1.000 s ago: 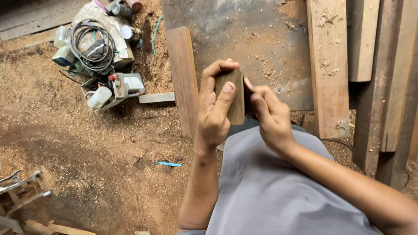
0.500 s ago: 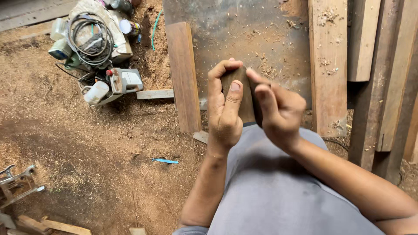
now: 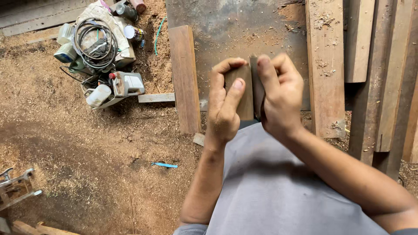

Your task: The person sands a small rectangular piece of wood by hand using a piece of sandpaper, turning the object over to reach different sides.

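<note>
Containers are crowding the heap at the upper left of the sawdust floor; a pale green plastic jug (image 3: 66,52) is lying at its left edge; a white plastic bottle (image 3: 98,95) is resting on its side at the bottom; a round white-lidded can (image 3: 130,31) is sitting at the right; two dark cylindrical cans (image 3: 130,8) are lying at the top; no signs or screens are showing.

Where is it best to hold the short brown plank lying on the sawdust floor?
Probably at the near end of the short brown plank, hand coming from the left: the plank is narrow enough for a grip across its width, and only sawdust lies on that side; a grey sheet borders its right edge.
</note>
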